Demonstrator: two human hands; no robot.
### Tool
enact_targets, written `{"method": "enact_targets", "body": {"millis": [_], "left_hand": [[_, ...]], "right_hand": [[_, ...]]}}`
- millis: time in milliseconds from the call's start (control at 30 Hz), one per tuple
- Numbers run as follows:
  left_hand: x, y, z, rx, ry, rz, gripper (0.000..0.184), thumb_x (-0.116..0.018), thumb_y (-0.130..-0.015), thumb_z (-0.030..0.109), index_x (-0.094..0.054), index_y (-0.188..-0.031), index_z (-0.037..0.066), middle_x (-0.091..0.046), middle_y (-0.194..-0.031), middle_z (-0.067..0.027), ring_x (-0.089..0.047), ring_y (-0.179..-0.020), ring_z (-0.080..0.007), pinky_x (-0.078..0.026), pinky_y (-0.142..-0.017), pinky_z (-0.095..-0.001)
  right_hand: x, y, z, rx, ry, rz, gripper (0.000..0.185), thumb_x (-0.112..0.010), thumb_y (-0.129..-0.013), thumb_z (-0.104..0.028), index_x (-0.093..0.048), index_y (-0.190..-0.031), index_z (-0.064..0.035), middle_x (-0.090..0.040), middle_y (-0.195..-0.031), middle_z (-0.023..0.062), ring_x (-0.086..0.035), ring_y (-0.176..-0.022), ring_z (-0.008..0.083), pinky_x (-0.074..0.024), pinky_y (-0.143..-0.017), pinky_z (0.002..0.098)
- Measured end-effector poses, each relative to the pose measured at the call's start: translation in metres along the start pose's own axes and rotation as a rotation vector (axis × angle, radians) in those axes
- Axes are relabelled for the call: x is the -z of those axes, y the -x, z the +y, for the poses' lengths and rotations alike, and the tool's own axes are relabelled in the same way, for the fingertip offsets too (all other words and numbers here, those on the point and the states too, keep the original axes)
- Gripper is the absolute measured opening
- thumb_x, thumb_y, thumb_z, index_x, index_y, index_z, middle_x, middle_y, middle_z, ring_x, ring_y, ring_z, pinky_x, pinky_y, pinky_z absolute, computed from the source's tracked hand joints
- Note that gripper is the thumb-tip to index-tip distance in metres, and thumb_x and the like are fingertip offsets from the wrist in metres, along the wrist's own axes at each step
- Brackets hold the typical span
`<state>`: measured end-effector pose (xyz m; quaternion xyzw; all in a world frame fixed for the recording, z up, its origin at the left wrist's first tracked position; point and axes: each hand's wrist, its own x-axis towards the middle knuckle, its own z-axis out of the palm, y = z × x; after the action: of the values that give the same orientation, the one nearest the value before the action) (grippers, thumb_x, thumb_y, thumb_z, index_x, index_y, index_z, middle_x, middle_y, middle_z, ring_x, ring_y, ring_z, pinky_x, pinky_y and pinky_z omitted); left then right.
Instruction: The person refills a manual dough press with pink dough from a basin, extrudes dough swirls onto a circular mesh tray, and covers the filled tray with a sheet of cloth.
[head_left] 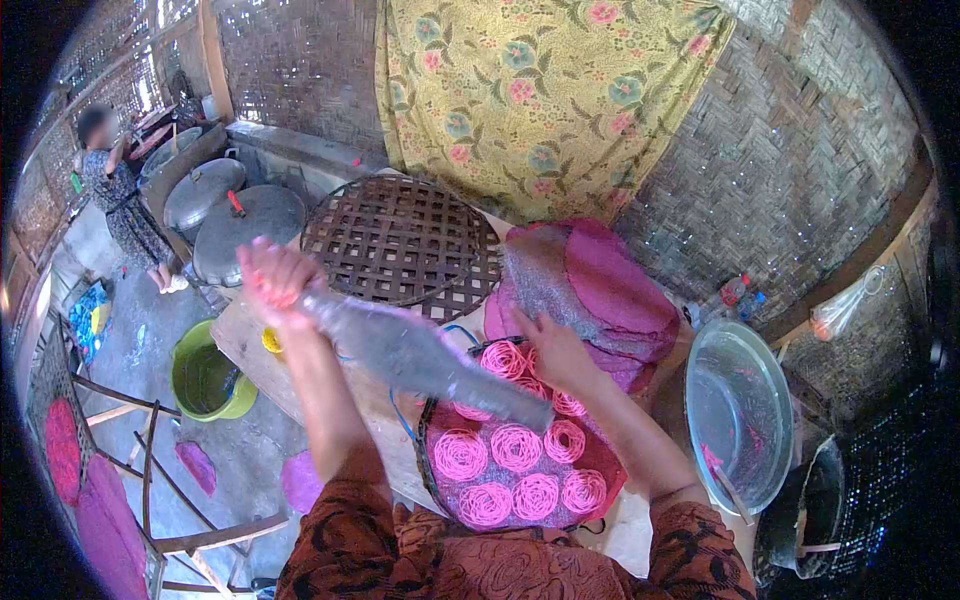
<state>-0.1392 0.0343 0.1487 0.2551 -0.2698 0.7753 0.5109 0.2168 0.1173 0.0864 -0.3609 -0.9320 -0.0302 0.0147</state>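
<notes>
My left hand (280, 285), smeared by motion, is raised over the left part of the table and closed around one end of a long grey, shiny, bottle-like thing (430, 360). It slants down to the right, its far end above several pink coiled nests of strands (517, 448). These sit in rows on a round tray lined with pink cloth (600, 455). My right hand (555, 350) hovers over the tray's upper edge, fingers apart and nothing visible in them. Part of the tray is hidden under the grey thing and my right hand.
Behind the tray lie a dark woven lattice rack (400, 240) and folded pink cloths (610, 290). A translucent basin (740, 415) stands right, a green bucket (212, 375) left. Large lidded pots (245, 235) are at back left, near another person (120, 190).
</notes>
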Motion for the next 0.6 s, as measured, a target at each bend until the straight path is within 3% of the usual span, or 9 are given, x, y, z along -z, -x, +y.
{"method": "enact_targets", "body": {"millis": [67, 133, 200, 267, 333, 433, 533, 567, 600], "left_hand": [[-0.027, 0.014, 0.024, 0.057, -0.061, -0.076, 0.042, -0.031, -0.098, 0.03, -0.039, -0.062, 0.009, -0.037, -0.043, 0.0002, -0.035, -0.03, -0.0084, -0.034, -0.032, -0.0217], [-0.066, 0.029, 0.022, 0.01, -0.121, -0.042, 0.045, -0.029, -0.099, 0.034, -0.038, -0.063, 0.009, -0.037, -0.043, 0.0001, -0.034, -0.029, -0.0082, -0.034, -0.031, -0.0218], [-0.086, 0.048, 0.024, -0.035, -0.235, 0.028, 0.048, -0.028, -0.099, 0.04, -0.037, -0.063, 0.009, -0.035, -0.043, 0.001, -0.032, -0.03, -0.0089, -0.031, -0.031, -0.022], [-0.098, 0.068, 0.015, -0.067, -0.296, 0.084, 0.049, -0.028, -0.098, 0.042, -0.037, -0.063, 0.009, -0.033, -0.042, 0.0015, -0.03, -0.03, -0.0094, -0.03, -0.03, -0.0226], [-0.1, 0.091, 0.001, -0.077, -0.467, 0.237, 0.051, -0.028, -0.096, 0.051, -0.044, -0.072, 0.007, -0.037, -0.049, 0.0012, -0.036, -0.04, -0.0085, -0.035, -0.037, -0.024], [-0.101, 0.142, -0.034, -0.03, -0.713, 0.491, 0.058, -0.037, -0.092, 0.054, -0.046, -0.118, 0.003, -0.053, -0.071, -0.0035, -0.055, -0.064, -0.0128, -0.048, -0.06, -0.0267], [-0.089, 0.202, -0.054, 1.04, -1.498, 0.005, 0.086, -0.087, -0.057, 0.021, -0.043, -0.128, 0.004, -0.054, -0.121, -0.0108, -0.053, -0.108, -0.0217, -0.039, -0.098, -0.0352], [-0.107, 0.211, -0.067, 1.323, -1.603, -0.035, 0.077, -0.086, -0.058, 0.023, -0.05, -0.122, 0.003, -0.058, -0.117, -0.0095, -0.054, -0.106, -0.0197, -0.04, -0.097, -0.0343], [-0.102, 0.229, -0.077, 1.066, -1.649, -0.342, 0.059, -0.079, -0.069, 0.025, -0.053, -0.117, 0.002, -0.06, -0.112, -0.0121, -0.057, -0.103, -0.0198, -0.042, -0.094, -0.0352]], "right_hand": [[0.043, 0.012, -0.015, -0.145, -0.101, -0.035, 0.073, -0.063, -0.077, -0.021, -0.029, -0.141, -0.0083, -0.055, -0.111, 0.022, -0.058, -0.098, 0.0342, -0.0493, -0.077, 0.0424], [0.073, 0.029, -0.028, 0.032, -0.805, 0.161, 0.069, -0.059, -0.084, -0.033, -0.029, -0.14, -0.0049, -0.053, -0.116, 0.0224, -0.057, -0.098, 0.0368, -0.0485, -0.079, 0.0429], [0.083, 0.057, -0.063, 0.353, -0.608, 0.126, 0.067, -0.057, -0.089, -0.032, -0.025, -0.142, -0.0059, -0.052, -0.114, 0.0197, -0.056, -0.098, 0.0316, -0.0435, -0.086, 0.0378], [0.104, 0.086, -0.113, 0.324, -0.751, -0.251, 0.064, -0.057, -0.089, -0.032, -0.028, -0.14, -0.0053, -0.048, -0.127, 0.0185, -0.057, -0.104, 0.0305, -0.0437, -0.089, 0.0365], [0.073, 0.115, -0.135, 0.146, -0.867, -0.205, 0.065, -0.057, -0.088, -0.036, -0.029, -0.141, -0.0103, -0.054, -0.12, 0.0204, -0.059, -0.101, 0.0326, -0.0454, -0.087, 0.0405], [0.026, 0.15, -0.133, -0.036, -1.126, -0.079, 0.066, -0.059, -0.086, -0.036, -0.028, -0.142, -0.0174, -0.06, -0.112, 0.0219, -0.062, -0.096, 0.0357, -0.048, -0.084, 0.0441], [0.032, 0.182, -0.117, -0.051, -1.212, 0.002, 0.067, -0.062, -0.086, -0.027, -0.027, -0.142, -0.0193, -0.061, -0.11, 0.0208, -0.063, -0.094, 0.036, -0.0494, -0.083, 0.0427], [0.04, 0.191, -0.118, -0.066, -1.153, -0.006, 0.068, -0.063, -0.085, -0.023, -0.026, -0.142, -0.0189, -0.061, -0.111, 0.02, -0.063, -0.094, 0.0354, -0.0498, -0.082, 0.0418], [0.056, 0.2, -0.124, -0.042, -1.065, -0.006, 0.063, -0.058, -0.088, -0.028, -0.027, -0.142, -0.0191, -0.06, -0.113, 0.0199, -0.064, -0.089, 0.0347, -0.0513, -0.08, 0.0404]]}}
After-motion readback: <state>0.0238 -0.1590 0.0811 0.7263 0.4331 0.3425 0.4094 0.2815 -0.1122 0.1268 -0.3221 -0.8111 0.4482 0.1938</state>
